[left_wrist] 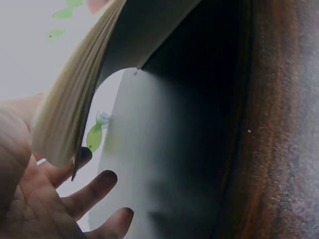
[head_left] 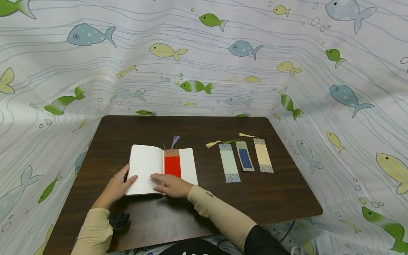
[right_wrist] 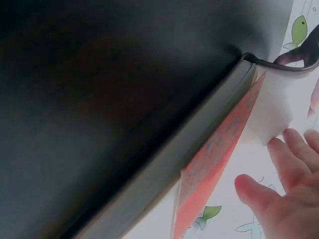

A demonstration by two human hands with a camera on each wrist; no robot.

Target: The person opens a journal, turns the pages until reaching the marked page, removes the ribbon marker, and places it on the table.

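Note:
An open notebook (head_left: 145, 166) with blank left page lies near the middle of the table. A red bookmark (head_left: 172, 164) with patterned ends and a purple tassel (head_left: 175, 141) lies on its right page along the spine. My left hand (head_left: 116, 186) grips the notebook's left side, thumb on the page and fingers under the cover; the left wrist view shows the page block (left_wrist: 75, 89) raised between them. With fingers extended, my right hand (head_left: 173, 185) reaches over the bookmark's lower part, fingertips at the left page near the spine. That part of the bookmark is hidden in the head view.
To the right lie a pale green bookmark (head_left: 229, 163), a blue-centred bookmark (head_left: 245, 157) and a cream bookmark (head_left: 263, 156), all with tassels. The dark wooden table (head_left: 274, 202) is bordered by a fish-printed curtain (head_left: 204, 63). A black device (head_left: 119, 220) is at my left wrist.

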